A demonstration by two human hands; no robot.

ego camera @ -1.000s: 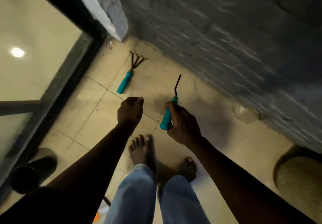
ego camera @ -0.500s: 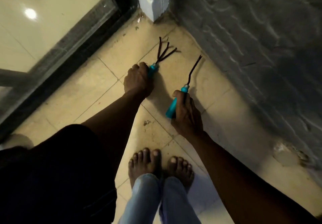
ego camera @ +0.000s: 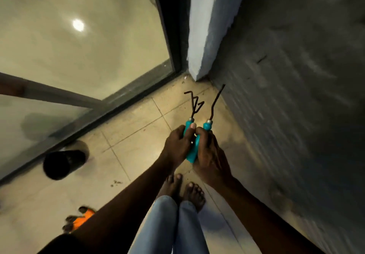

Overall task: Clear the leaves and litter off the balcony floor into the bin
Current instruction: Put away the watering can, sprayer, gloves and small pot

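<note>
Pale beige floor tiles [ego camera: 138, 127] run into a corner in the upper middle of the frame, closed in by a glass door [ego camera: 79, 56] with a dark frame on the left, a white pillar [ego camera: 205, 26] at the top and a rough grey wall [ego camera: 296, 75] down the right side.

At the centre the two hands meet, touching. The left hand [ego camera: 177, 145] grips the teal handle of a three-pronged hand cultivator [ego camera: 187, 126], thumb laid along the handle. The right hand [ego camera: 209, 155] is clenched round the teal handle of a single-hook weeder [ego camera: 209, 124]. Both sets of dark metal prongs point toward the corner, held above the tiles.

A few dark crumbs of litter [ego camera: 116, 182] lie on the floor left of centre, and more specks sit in the corner itself. A black cylindrical container [ego camera: 63, 164] stands by the door frame at the left – whether it is the bin I cannot tell. An orange object [ego camera: 84, 218], blurred, lies at the lower left. Bare feet [ego camera: 192, 194] and jeans [ego camera: 171, 228] fill the bottom centre.
</note>
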